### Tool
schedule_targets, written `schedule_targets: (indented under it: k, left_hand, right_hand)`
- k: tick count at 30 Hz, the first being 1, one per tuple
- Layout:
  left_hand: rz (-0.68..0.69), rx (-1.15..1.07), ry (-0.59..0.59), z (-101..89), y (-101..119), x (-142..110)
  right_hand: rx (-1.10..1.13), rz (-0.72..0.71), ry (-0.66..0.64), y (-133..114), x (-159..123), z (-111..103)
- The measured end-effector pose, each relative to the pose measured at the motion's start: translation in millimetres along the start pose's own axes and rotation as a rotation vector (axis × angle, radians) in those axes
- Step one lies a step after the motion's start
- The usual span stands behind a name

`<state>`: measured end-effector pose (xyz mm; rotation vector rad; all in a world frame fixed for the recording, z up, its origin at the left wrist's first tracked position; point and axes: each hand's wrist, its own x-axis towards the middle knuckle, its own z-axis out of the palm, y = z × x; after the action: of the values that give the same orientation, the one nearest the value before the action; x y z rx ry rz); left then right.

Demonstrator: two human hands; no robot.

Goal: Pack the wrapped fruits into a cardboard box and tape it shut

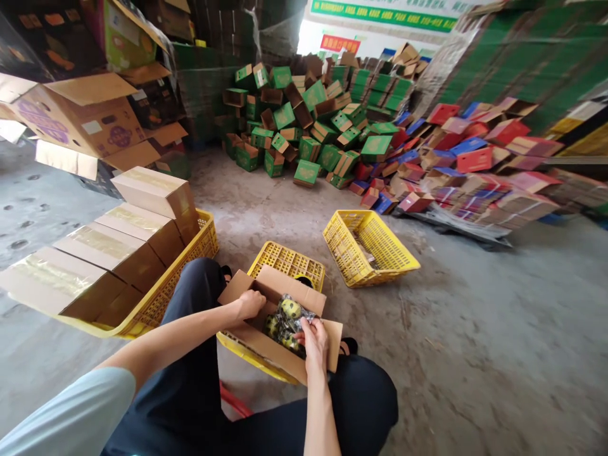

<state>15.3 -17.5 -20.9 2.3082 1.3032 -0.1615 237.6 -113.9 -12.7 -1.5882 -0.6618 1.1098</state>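
Observation:
An open cardboard box (327, 345) sits between my knees on an upturned yellow crate, its flaps spread. Inside it are several yellow-green round things with dark spots (291, 308), wrapped in clear, shiny plastic (285, 323). My right hand (314, 339) reaches over the box's right side, thumb and fingers pinching the plastic beside the upper round thing. At the box's left end, my left hand (251, 304) is closed with its fingers curled inward, over the opening. What it holds, if anything, is hidden.
On my left, a yellow crate (209, 237) holds several taped cardboard boxes (135, 221). Ahead stand another yellow crate (351, 272) and a crate base (270, 253). Piles of green boxes (306, 171) and red and blue boxes (475, 159) lie farther back. Large open cartons (90, 104) are stacked at left.

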Motion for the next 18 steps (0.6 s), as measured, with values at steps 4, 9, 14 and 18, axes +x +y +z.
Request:
schedule_targets:
  k: [4, 9, 14, 18]
  left_hand:
    - [-0.096, 0.128, 0.048, -5.2, 5, -5]
    - [-0.062, 0.221, 0.025, 12.6, 17, -9]
    - [-0.08, 0.273, -0.063, 24.2, 22, 2]
    - [-0.093, 0.292, -0.118, 24.0, 22, 10]
  right_hand:
    - [0.003, 0.001, 0.006, -1, 0, 0]
    - [0.024, 0.02, 0.007, 0, 0, 2]
    - [0.037, 0.028, 0.004, -1, -2, 1]
    - [0.044, 0.026, 0.004, 0, -3, 1]
